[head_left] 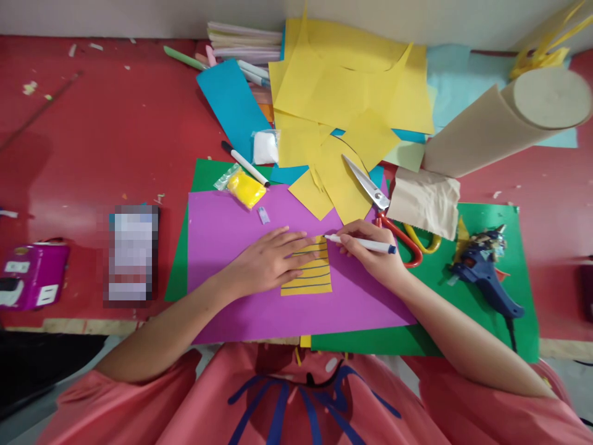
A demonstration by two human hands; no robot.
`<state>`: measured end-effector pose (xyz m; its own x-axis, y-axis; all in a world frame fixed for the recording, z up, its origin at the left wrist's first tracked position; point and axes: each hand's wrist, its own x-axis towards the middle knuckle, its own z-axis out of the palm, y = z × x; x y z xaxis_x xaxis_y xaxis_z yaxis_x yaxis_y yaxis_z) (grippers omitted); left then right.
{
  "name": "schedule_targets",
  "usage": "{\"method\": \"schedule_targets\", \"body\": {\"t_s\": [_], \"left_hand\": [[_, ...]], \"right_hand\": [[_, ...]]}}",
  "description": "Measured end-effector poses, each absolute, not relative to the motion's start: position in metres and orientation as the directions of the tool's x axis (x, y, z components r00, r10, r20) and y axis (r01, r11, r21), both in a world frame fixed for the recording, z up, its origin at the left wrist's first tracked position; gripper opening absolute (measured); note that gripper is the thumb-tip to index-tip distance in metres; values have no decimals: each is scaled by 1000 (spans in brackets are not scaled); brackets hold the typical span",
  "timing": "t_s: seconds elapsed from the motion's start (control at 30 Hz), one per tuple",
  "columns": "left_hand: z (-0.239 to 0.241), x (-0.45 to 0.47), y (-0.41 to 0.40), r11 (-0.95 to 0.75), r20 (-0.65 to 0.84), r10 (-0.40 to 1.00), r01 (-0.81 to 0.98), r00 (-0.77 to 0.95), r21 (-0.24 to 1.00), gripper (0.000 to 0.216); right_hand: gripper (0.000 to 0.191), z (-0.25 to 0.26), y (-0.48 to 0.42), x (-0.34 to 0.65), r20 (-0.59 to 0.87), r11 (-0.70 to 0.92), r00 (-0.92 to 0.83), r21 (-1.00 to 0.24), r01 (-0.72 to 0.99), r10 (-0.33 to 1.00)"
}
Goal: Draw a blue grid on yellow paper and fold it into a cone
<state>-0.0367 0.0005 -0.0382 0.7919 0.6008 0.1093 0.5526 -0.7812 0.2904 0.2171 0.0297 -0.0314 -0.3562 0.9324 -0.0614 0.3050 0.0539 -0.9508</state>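
We are working on a small yellow paper rectangle that lies flat on the purple sheet near the table's front edge, already carrying several dark blue ruled lines. It looks to us thin, light and floppy, the sort of scrap that slides or curls under a pen stroke, so we judge it best held by pressing it flat from above rather than pinching an edge. Our left hand does just that: the palm and spread fingers lie on the paper's left part, pinning it to the sheet and closing around nothing. Our right hand is closed around a white marker in a writing grip, the tip touching the paper at its upper right corner and the dark cap end pointing away to the right. Beneath the purple sheet lies a green sheet. Just beyond the right hand lie scissors with red and yellow handles, partly under a crumpled beige paper, and a blue glue gun rests on the green sheet further right. Loose yellow paper offcuts pile up at the back, with a second marker and a small yellow packet near the purple sheet's top edge.
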Motion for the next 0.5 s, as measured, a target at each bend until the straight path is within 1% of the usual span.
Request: {"method": "schedule_targets", "body": {"t_s": [0.33, 0.5], "left_hand": [[-39, -37, 1, -780, 103, 600, 552, 793, 295, 38], [-37, -38, 2, -784, 94, 593, 547, 800, 293, 39]], "right_hand": [[14, -30, 30, 215, -76, 52, -361, -942, 332, 930], [17, -27, 31, 216, -82, 65, -380, -931, 358, 921]]}}
